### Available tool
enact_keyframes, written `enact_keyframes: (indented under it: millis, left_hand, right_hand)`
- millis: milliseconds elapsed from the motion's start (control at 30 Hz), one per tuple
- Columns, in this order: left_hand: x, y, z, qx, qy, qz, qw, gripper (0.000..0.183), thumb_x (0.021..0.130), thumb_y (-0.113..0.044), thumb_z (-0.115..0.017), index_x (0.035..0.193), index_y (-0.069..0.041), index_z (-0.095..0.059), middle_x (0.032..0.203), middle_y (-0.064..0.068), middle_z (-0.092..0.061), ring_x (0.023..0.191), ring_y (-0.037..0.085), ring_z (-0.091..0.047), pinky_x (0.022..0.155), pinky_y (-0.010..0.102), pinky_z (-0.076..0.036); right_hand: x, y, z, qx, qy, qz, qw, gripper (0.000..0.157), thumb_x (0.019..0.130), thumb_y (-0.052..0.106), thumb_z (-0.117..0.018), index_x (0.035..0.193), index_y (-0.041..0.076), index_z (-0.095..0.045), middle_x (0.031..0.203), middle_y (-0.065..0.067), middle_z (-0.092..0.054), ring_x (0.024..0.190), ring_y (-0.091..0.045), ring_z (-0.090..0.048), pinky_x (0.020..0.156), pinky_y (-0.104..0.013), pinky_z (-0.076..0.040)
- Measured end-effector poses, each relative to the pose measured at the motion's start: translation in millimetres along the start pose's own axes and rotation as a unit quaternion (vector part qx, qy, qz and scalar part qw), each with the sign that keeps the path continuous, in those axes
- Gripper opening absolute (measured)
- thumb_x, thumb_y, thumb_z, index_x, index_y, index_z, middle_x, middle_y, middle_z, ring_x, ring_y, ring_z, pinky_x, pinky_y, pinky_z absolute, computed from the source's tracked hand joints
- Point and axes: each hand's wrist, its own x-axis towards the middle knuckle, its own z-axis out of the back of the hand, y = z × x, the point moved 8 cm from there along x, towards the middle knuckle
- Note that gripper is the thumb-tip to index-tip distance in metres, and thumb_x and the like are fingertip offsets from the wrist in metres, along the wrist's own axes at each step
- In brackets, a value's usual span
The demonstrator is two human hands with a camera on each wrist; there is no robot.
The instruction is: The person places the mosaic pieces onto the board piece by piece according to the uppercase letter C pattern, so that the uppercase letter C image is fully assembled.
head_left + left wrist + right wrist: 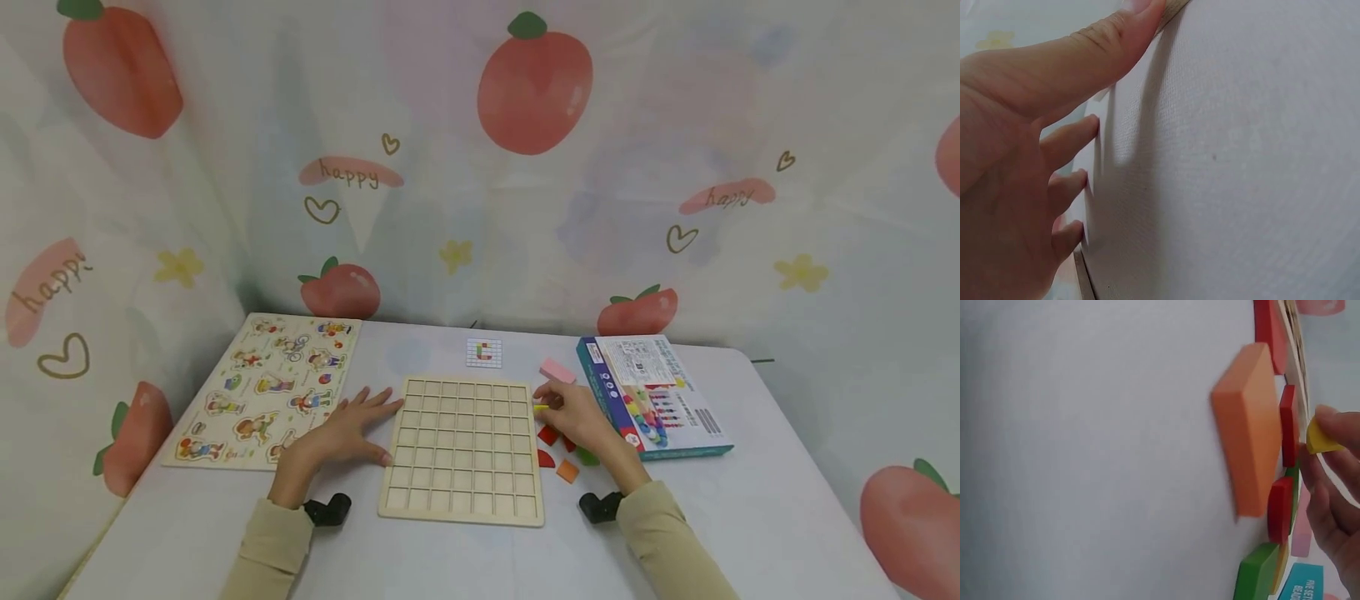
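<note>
A: How are the fingers of the right hand?

B: Drawn narrow, pinching a small yellow piece just beside the right edge of the board

A: And those of the left hand?

B: Spread wide, with the thumb at the board's left edge and the forefinger reaching the same edge farther up

A: What lies close under the right hand?

B: Loose pieces, crowded together: red ones, a green one, and an orange one nearest the person. A pink one lies past the fingertips

A: Anything in the way?

B: The box lies flat just right of that hand, its near left corner beside the wrist. Between box and board, the loose pieces take up much of the gap

A: And on the left?

B: A picture puzzle lies flat there. In the head view the left hand covers part of its near right corner; whether they touch, I can't tell

A: Farther out?

B: A small card with a coloured pattern lies beyond the board's far edge, on the white desk. Behind hangs a cloth printed with fruit, hearts and "happy"
</note>
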Motion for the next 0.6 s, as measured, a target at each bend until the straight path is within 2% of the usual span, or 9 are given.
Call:
enact_keyframes:
  millis: [200, 400, 500, 600]
  left_hand:
    - [-8.0, -14.8, 6.3, -0.001, 0.007, 0.0, 1.0, 0.098, 0.076, -0.038, -0.088, 0.158, -0.011, -0.042, 0.169, 0.02, -0.024, 0.156, 0.052, -0.005, 0.124, 0.07, -0.001]
    - [-1.4, 0.7, -0.3, 0.001, 0.0, 0.004, 1.0, 0.1, 0.074, -0.043, -0.088, 0.159, -0.017, -0.041, 0.171, 0.013, -0.022, 0.158, 0.047, -0.004, 0.126, 0.066, 0.001]
    - [2.3, 8.4, -2.6, -0.004, -0.003, 0.004, 1.0, 0.102, 0.072, -0.046, -0.089, 0.159, -0.02, -0.041, 0.171, 0.01, -0.023, 0.159, 0.044, -0.003, 0.126, 0.065, 0.001]
    - [2.7, 8.6, -2.8, -0.006, -0.002, 0.004, 1.0, 0.103, 0.072, -0.047, -0.088, 0.159, -0.021, -0.041, 0.171, 0.009, -0.022, 0.159, 0.043, -0.002, 0.126, 0.064, 0.002]
  right_hand:
    - [1.8, 3.0, 0.8, 0.045, -0.028, 0.005, 0.999, 0.026, 0.091, 0.008, -0.077, 0.116, 0.005, -0.069, 0.102, -0.01, -0.07, 0.089, -0.022, -0.068, 0.072, -0.024, -0.058]
    - [3.4, 2.8, 0.5, 0.064, -0.034, -0.01, 0.997, 0.026, 0.09, 0.011, -0.079, 0.114, 0.006, -0.07, 0.106, -0.009, -0.073, 0.092, -0.021, -0.064, 0.076, -0.024, -0.055]
    - [4.4, 7.2, -0.4, 0.07, -0.035, -0.003, 0.997, 0.027, 0.09, 0.011, -0.079, 0.115, 0.006, -0.07, 0.108, -0.01, -0.073, 0.094, -0.022, -0.064, 0.082, -0.028, -0.056]
    - [6.2, 12.6, -2.2, 0.074, -0.036, 0.005, 0.997, 0.028, 0.09, 0.009, -0.078, 0.116, 0.005, -0.069, 0.108, -0.011, -0.073, 0.094, -0.022, -0.066, 0.086, -0.034, -0.059]
